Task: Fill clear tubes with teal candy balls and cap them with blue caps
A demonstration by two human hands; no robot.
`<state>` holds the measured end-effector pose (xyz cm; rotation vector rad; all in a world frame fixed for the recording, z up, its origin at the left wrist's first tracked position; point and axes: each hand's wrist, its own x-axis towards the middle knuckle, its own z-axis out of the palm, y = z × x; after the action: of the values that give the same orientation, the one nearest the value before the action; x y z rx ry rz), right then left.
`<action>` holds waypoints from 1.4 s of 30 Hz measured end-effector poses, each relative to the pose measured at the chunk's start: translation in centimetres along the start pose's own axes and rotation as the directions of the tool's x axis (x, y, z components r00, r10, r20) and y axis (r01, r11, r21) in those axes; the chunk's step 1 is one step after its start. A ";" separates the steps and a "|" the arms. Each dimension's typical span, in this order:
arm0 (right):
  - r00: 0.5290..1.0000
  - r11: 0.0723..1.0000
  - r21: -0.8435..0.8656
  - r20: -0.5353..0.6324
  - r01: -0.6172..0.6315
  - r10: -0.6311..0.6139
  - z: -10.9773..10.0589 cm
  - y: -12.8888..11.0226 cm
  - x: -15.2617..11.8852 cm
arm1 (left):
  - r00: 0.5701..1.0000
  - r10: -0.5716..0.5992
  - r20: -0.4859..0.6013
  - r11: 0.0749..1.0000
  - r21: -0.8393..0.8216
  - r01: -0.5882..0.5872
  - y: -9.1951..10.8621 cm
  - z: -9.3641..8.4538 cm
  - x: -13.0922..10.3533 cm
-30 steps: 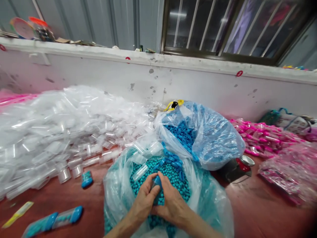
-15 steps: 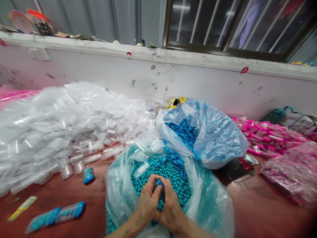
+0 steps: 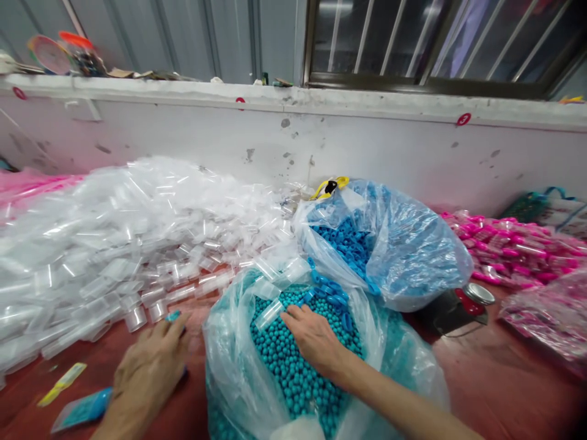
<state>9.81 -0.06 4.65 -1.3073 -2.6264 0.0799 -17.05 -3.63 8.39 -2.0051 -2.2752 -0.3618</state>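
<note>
My right hand (image 3: pixel 314 336) is over the teal beads (image 3: pixel 293 379) in an open plastic bag (image 3: pixel 229 360). Its fingers stretch toward a clear plastic tube (image 3: pixel 269 315) lying on the beads, with the fingertips close to its right end. Blue plastic caps (image 3: pixel 331 290) lie just behind that hand. My left hand (image 3: pixel 151 360) is low over the red table, palm down and blurred. A small bead-filled container (image 3: pixel 173 315) shows past its fingertips. A blue bit (image 3: pixel 184 371) peeks out beside the palm; whether the hand holds it is hidden. A bead-filled tube (image 3: pixel 85 408) lies left of the wrist.
A large heap of clear tubes (image 3: pixel 151 232) spreads across the left. Behind the beads stands a bag of blue caps (image 3: pixel 408 256). Pink pieces (image 3: pixel 518 247) and a dark container with a metal lid (image 3: pixel 479 294) are at right. A yellow strip (image 3: pixel 62 384) lies at left.
Both hands were together over the beads around a blue-capped piece. They have parted: the left moved left onto the table, the right forward toward the clear tube. The view shifted slightly.
</note>
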 end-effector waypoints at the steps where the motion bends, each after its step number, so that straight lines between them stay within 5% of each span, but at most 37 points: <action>1: 0.999 0.997 -0.067 -0.038 0.033 -0.036 0.4 -0.1 1.3 | 0.997 0.069 0.015 0.998 0.008 -0.069 1.1 0.4 0.1; 7: 0.988 0.962 -0.242 -0.055 0.125 -0.142 2.9 -0.1 5.0 | 0.921 0.389 -0.012 0.916 0.115 -0.385 7.9 6.4 0.2; 13: 0.992 0.965 -0.246 -0.061 0.090 -0.109 2.6 0.6 1.7 | 0.856 0.515 0.051 0.857 -0.033 -0.514 9.1 11.2 0.7; 18: 0.990 0.972 -0.215 -0.077 0.099 -0.117 3.3 1.0 0.0 | 0.787 0.598 0.150 0.799 -0.180 -0.573 9.4 9.6 0.4; 21: 0.987 0.967 -0.215 -0.060 0.135 -0.151 3.2 1.9 -1.3 | 0.713 0.633 0.300 0.774 -0.222 -0.594 9.1 7.7 0.9; 25: 1.000 0.989 -0.143 0.007 -0.025 0.027 2.0 3.9 -3.3 | 0.690 0.546 0.475 0.829 -0.191 -0.525 8.8 6.4 2.7; 29: 0.968 0.974 0.042 0.126 -0.222 0.215 0.8 4.1 -3.7 | 0.768 0.581 0.270 0.812 -0.141 -0.566 10.3 6.7 2.7; 32: 0.950 0.873 0.379 0.186 -0.306 0.252 0.9 3.2 -3.0 | 0.712 0.679 0.178 0.734 -0.198 -0.650 11.7 7.8 0.6; 35: 0.951 0.786 0.556 0.284 -0.269 0.124 1.1 2.9 -2.3 | 0.681 0.675 0.286 0.738 -0.227 -0.636 12.1 9.0 -1.7; 37: 0.946 0.829 0.498 0.305 -0.252 0.105 0.7 3.2 -1.7 | 0.702 0.609 0.370 0.790 -0.206 -0.577 12.1 9.5 -2.5; 39: 0.935 0.892 0.315 0.253 -0.324 0.250 -0.1 3.6 -0.8 | 0.710 0.568 0.416 0.819 -0.203 -0.537 12.3 9.6 -2.7; 42: 0.850 0.853 0.070 0.164 -0.517 0.501 -0.9 3.9 1.1 | 0.695 0.525 0.492 0.845 -0.203 -0.495 13.1 9.1 -2.2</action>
<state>12.37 3.16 5.13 -1.9855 -2.2557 0.4070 -2.97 -2.19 0.62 -2.9370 -1.7823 0.2217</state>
